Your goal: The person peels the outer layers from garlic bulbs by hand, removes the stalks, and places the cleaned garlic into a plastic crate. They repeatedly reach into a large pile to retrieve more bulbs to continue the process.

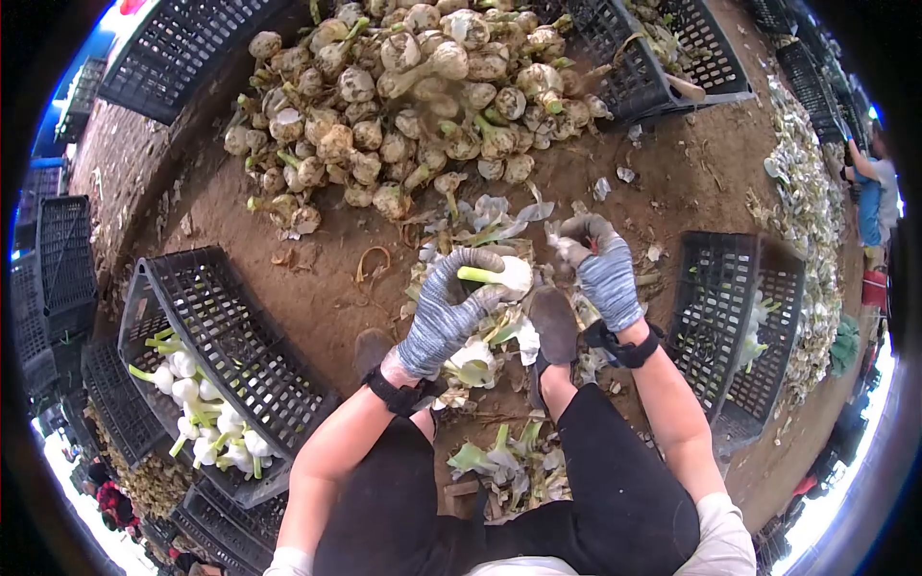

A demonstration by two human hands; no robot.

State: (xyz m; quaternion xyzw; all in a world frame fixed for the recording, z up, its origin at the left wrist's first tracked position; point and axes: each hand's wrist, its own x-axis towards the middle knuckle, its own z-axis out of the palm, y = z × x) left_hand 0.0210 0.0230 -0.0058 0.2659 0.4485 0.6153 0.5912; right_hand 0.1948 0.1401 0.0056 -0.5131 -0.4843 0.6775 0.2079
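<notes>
My left hand [449, 305], in a grey glove, is wrapped round a white garlic bulb [516, 278] whose short green stem points left. To its right, my gloved right hand [594, 252] is closed, its fingertips pinched by some pale peel; what they hold is too small to make out. A gap separates the right hand from the bulb. Loose peel and leaves [473, 365] lie on the ground below the hands, between my shoes. Beyond the hands rises a large pile of soiled garlic bulbs [384, 106].
A black crate [240, 355] with clean white bulbs [204, 408] stands at left. Another crate [713, 317] is at right, beside a long heap of peel [802, 230]. More crates [182, 48] flank the pile. Another person [872, 187] is at far right.
</notes>
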